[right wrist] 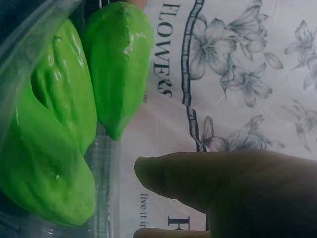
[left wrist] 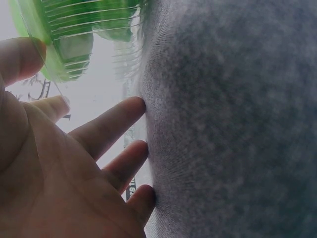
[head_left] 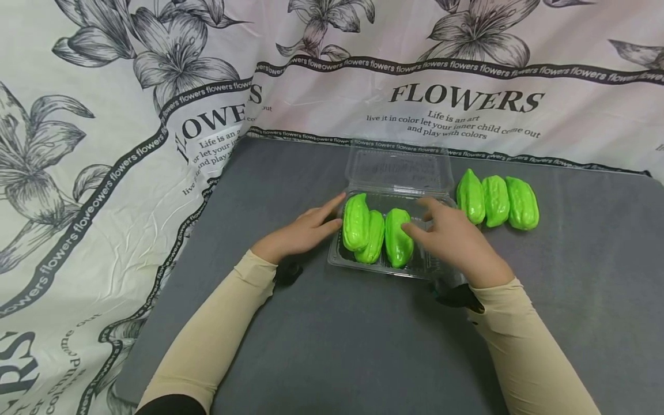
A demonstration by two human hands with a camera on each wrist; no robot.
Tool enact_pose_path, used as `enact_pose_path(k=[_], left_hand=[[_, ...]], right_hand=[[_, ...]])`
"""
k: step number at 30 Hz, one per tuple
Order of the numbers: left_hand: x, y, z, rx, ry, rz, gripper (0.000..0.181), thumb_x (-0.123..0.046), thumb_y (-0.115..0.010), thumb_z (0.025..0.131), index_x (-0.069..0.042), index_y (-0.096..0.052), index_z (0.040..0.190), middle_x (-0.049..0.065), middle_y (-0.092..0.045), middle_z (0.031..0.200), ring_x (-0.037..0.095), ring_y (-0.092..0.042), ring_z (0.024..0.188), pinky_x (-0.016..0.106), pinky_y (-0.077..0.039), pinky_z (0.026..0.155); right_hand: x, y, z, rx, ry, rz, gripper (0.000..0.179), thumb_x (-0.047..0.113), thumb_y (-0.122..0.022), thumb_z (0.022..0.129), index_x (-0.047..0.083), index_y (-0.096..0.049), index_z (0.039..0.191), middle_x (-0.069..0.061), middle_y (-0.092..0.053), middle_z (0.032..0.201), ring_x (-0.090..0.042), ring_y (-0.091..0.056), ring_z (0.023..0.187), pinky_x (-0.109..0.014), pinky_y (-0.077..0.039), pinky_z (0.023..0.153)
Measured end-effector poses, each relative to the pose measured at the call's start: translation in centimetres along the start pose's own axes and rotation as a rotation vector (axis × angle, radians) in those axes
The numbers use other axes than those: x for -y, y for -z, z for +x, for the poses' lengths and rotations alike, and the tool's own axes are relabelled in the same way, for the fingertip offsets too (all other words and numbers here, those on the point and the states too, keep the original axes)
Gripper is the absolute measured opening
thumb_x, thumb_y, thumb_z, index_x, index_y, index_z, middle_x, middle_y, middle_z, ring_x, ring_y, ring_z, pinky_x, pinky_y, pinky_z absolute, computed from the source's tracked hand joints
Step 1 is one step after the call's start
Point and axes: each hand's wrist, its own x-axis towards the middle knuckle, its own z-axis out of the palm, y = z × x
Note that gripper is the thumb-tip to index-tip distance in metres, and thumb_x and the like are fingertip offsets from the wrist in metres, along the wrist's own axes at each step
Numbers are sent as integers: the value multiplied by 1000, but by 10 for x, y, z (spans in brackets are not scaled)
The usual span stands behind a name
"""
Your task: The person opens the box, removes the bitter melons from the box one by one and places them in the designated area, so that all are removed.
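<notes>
A clear plastic clamshell box [head_left: 373, 273] lies on the grey table with its lid [head_left: 399, 172] folded back. Inside are three glossy, ridged, bright green pepper-like vegetables; two lean together on the left [head_left: 355, 223], and one [head_left: 399, 239] is nearer the middle. My left hand [head_left: 301, 231] is at the box's left side, fingers extended; in the left wrist view its thumb [left wrist: 22, 59] is against the clear wall. Over the box's right part, my right hand [head_left: 456, 242] has thumb and fingers spread. The right wrist view shows that thumb [right wrist: 168, 173] apart from the vegetables.
Three more of the green vegetables [head_left: 496, 200] lie in a row on the table right of the box. A white floral cloth [head_left: 332, 109] hangs behind and along the left side. The grey table surface [head_left: 332, 346] extends in front of the box.
</notes>
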Motion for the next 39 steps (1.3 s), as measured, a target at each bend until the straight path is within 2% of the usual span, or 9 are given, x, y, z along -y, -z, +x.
enact_pose_path(k=[7,11,19,26,39], left_hand=[[2,1,0,0,-7,2,68,-51,-40,113,-39,-4,170,10,-37,167,34,-20,159,62,-19,125],[1,1,0,-2,-9,1,68,-51,-40,113,-39,-5,170,10,-38,166,34,-21,159,61,-20,125],[0,0,0,-1,-10,4,68,-50,-40,113,-37,-6,170,11,-38,166,34,-22,159,61,-20,125],[0,0,0,-5,-8,17,68,-50,-39,113,-36,-6,171,11,-39,166,34,-22,159,61,-19,125],[1,0,1,-8,-3,24,67,-50,-39,113,-37,-6,170,10,-39,166,34,-20,159,62,-19,125]], right_hand=[[4,-11,4,12,34,-42,78,44,-62,105,-2,-33,161,-33,-59,142,-44,-68,115,-60,-54,90],[4,-15,7,12,47,-63,79,42,-63,105,-6,-33,160,-34,-60,139,-47,-64,122,-63,-51,97],[0,-24,10,8,63,-84,77,38,-64,103,-9,-36,157,-35,-63,132,-50,-61,123,-64,-49,99],[0,-28,12,1,57,-70,79,37,-67,101,-10,-36,156,-37,-58,140,-53,-55,131,-65,-45,106],[-1,-29,14,17,35,-53,80,37,-66,102,-7,-32,159,-36,-59,138,-51,-58,128,-64,-47,103]])
